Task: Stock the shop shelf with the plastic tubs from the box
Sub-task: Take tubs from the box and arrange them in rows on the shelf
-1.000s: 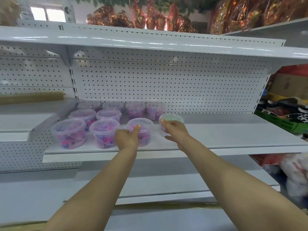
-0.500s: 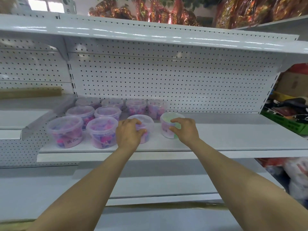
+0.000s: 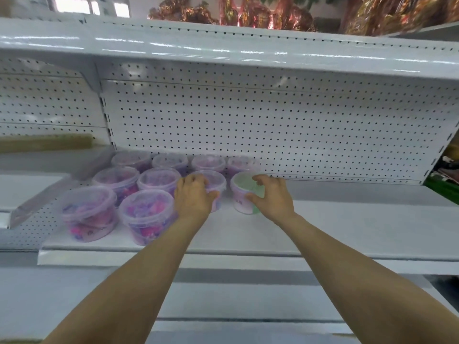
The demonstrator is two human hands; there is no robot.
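Note:
Several clear plastic tubs with pink and purple contents stand in rows at the left of the white shelf (image 3: 347, 227). My left hand (image 3: 195, 197) grips a pink-filled tub (image 3: 216, 181) in the middle row, fingers wrapped over its rim and side. My right hand (image 3: 272, 197) holds a green-lidded tub (image 3: 242, 192) just to the right of it, thumb on its front wall and fingers over the lid. Both tubs rest on the shelf. The box is out of view.
A white pegboard back panel (image 3: 273, 130) rises behind the tubs, under an upper shelf (image 3: 223, 49) holding shiny foil packs (image 3: 248, 13). A lower neighbouring shelf (image 3: 29, 184) lies to the left. Green and dark goods (image 3: 444, 177) sit at the far right.
Both hands have pushed their tubs a little deeper onto the shelf, toward the back rows. The camera has moved nearer.

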